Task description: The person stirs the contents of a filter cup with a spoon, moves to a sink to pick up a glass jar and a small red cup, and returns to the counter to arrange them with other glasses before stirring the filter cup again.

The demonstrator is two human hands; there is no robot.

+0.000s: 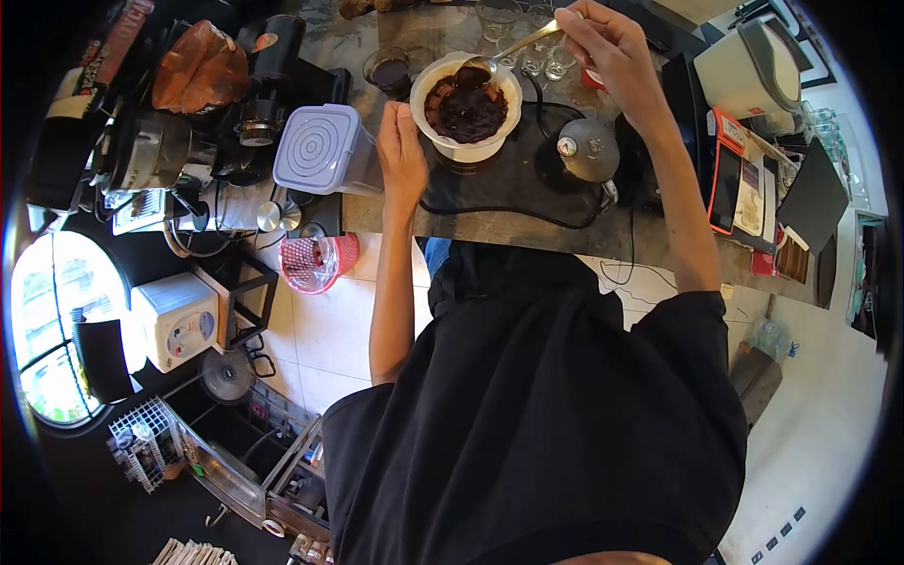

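Note:
A white bowl (471, 151) of thick, glossy dark-brown mixture (468, 113) stands on the counter in front of me. My left hand (403, 155) is at the bowl's left side, fingertips up against its rim. Above and to the right, my right hand (612, 52) grips the handle of a metal spoon (529, 40). The spoon's head is tilted over the far part of the bowl, with dark mixture in it. Behind the bowl's left edge is a small glass of dark liquid (390, 73).
A gooseneck kettle (590, 155) with a black cord stands right of the bowl. A lidded lilac tub (318, 151) sits to the left. Several small glasses (541, 61) are behind. Coffee equipment (155, 151) lines the left; a card terminal (727, 188) lies right. A pink basket (315, 262) is on the floor.

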